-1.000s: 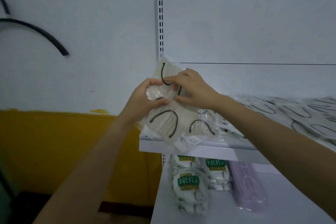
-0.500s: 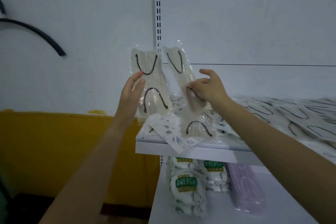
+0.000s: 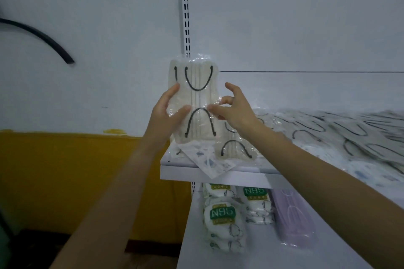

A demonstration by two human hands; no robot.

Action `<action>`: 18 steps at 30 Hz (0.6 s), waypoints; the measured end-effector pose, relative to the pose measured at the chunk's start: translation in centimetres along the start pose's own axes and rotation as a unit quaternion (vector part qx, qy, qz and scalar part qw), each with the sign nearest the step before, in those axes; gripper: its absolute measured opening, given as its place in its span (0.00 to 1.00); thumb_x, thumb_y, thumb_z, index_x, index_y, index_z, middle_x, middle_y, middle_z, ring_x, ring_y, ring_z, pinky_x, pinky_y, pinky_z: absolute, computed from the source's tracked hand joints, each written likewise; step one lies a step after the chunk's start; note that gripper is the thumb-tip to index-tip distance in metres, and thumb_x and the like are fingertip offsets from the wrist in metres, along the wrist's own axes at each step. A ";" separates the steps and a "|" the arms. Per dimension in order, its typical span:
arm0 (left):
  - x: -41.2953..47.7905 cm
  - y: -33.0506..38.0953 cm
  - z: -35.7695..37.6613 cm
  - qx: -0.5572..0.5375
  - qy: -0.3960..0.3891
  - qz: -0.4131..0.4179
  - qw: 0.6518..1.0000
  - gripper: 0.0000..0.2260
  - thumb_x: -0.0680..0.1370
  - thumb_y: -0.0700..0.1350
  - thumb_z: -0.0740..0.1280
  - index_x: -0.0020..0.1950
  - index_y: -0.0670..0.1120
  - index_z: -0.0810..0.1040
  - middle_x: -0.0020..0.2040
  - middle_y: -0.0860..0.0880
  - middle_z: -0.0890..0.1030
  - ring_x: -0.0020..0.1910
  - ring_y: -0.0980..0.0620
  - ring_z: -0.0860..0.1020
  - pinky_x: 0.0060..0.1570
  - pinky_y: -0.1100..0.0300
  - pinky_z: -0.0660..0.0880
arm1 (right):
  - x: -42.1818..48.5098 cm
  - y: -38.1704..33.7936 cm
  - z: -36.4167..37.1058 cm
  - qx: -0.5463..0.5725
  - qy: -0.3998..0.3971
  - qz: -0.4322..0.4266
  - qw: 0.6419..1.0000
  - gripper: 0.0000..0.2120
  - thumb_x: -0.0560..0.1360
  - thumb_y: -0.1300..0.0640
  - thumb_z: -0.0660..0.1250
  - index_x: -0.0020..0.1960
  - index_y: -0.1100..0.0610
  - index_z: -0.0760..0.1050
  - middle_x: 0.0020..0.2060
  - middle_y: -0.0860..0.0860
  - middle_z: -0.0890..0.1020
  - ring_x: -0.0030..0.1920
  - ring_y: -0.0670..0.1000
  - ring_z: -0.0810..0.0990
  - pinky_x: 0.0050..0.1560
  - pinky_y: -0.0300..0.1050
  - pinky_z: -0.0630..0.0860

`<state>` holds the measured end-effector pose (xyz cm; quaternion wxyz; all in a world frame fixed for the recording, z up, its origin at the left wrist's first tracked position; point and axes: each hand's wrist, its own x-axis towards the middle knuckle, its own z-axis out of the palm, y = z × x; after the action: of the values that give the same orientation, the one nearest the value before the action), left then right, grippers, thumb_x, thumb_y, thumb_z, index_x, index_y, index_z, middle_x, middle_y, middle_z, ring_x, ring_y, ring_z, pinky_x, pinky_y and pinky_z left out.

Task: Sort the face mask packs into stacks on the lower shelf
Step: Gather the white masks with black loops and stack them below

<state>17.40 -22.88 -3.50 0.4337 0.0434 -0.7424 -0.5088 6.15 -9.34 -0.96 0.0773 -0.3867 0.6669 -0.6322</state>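
Left grip holds cream mask packs upright above the upper shelf; right grip pinches their edge. Lower shelf holds few stacks; many loose packs remain, far right.

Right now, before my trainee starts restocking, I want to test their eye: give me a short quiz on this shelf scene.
1. True or false: the lilac pack lies on the lower shelf.
2. The green-label packs read: A) KN90 B) N95 C) FFP2?
3. Fill in: the cream mask packs in the left hand have ___ ear loops.
Key: 1 true; 2 B; 3 black.
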 end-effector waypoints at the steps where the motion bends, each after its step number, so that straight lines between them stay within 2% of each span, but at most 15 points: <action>1: -0.1 0.1 0.3 0.009 -0.001 0.010 1.000 0.21 0.77 0.41 0.67 0.68 0.54 0.67 0.64 0.59 0.71 0.63 0.63 0.71 0.60 0.64 0.73 | -0.1 0.1 0.2 -0.009 -0.005 -0.001 1.000 0.37 0.72 0.60 0.71 0.74 0.55 0.54 0.42 0.49 0.74 0.36 0.45 0.77 0.35 0.30 0.76; 2: 0.0 0.2 0.5 0.022 0.002 0.018 1.000 0.21 0.77 0.39 0.67 0.67 0.54 0.68 0.63 0.59 0.72 0.63 0.62 0.71 0.60 0.66 0.73 | -0.2 0.1 0.3 -0.015 -0.004 -0.002 1.000 0.36 0.73 0.59 0.71 0.74 0.56 0.54 0.42 0.49 0.75 0.36 0.45 0.77 0.36 0.31 0.76; 5: 0.1 0.1 0.0 0.056 0.026 0.017 0.998 0.18 0.77 0.36 0.66 0.63 0.53 0.72 0.58 0.63 0.73 0.59 0.66 0.71 0.61 0.68 0.71 | 0.7 0.4 -1.5 -0.040 0.044 0.002 0.998 0.35 0.74 0.59 0.69 0.74 0.58 0.54 0.47 0.53 0.79 0.40 0.47 0.79 0.45 0.41 0.77; 7: 0.1 -0.3 -0.8 0.066 0.041 0.013 0.997 0.18 0.77 0.36 0.65 0.64 0.51 0.73 0.60 0.60 0.74 0.61 0.65 0.70 0.62 0.70 0.69 | 1.3 1.1 -3.9 -0.135 0.044 0.022 0.990 0.35 0.74 0.57 0.69 0.74 0.57 0.53 0.51 0.55 0.80 0.45 0.49 0.78 0.41 0.39 0.75; 9: -0.3 -0.7 -1.4 0.075 0.051 0.012 0.996 0.17 0.78 0.36 0.64 0.64 0.51 0.72 0.61 0.58 0.73 0.63 0.63 0.70 0.61 0.72 0.68 | 1.2 2.4 -5.9 -0.244 -0.006 0.061 0.968 0.39 0.74 0.54 0.70 0.75 0.56 0.50 0.56 0.55 0.79 0.52 0.52 0.77 0.41 0.37 0.72; 11: -0.4 -1.1 -1.5 0.068 0.062 0.000 0.996 0.17 0.78 0.36 0.63 0.64 0.52 0.72 0.61 0.58 0.73 0.63 0.62 0.69 0.61 0.73 0.68 | 0.6 3.6 -6.8 -0.319 -0.065 0.101 0.940 0.44 0.72 0.49 0.72 0.76 0.54 0.47 0.61 0.55 0.76 0.60 0.55 0.75 0.50 0.41 0.70; 12: -0.5 -1.2 -1.4 0.063 0.063 -0.008 0.996 0.17 0.78 0.36 0.63 0.63 0.52 0.72 0.61 0.58 0.73 0.64 0.61 0.69 0.63 0.70 0.68 | 0.3 4.1 -6.8 -0.344 -0.090 0.113 0.928 0.46 0.71 0.47 0.72 0.77 0.54 0.45 0.64 0.54 0.74 0.62 0.55 0.73 0.54 0.43 0.70; 15: -0.4 -1.5 -1.1 0.056 0.057 -0.026 0.996 0.17 0.78 0.36 0.64 0.62 0.54 0.73 0.61 0.57 0.74 0.66 0.58 0.70 0.67 0.58 0.69 | -0.1 5.1 -6.7 -0.375 -0.122 0.105 0.913 0.48 0.69 0.44 0.72 0.77 0.53 0.45 0.67 0.54 0.72 0.65 0.55 0.71 0.63 0.45 0.66; 18: -0.4 -1.7 -0.7 0.060 0.048 -0.032 0.997 0.18 0.78 0.36 0.64 0.64 0.53 0.73 0.62 0.57 0.73 0.65 0.61 0.68 0.67 0.63 0.66 | -0.5 4.9 -6.1 -0.396 -0.150 0.084 0.902 0.48 0.69 0.39 0.70 0.77 0.50 0.45 0.69 0.54 0.69 0.67 0.56 0.69 0.65 0.47 0.66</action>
<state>17.51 -24.02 -4.95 0.4488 0.1179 -0.7482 -0.4742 0.84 -4.75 -4.38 0.0699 -0.4181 0.8728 -0.2418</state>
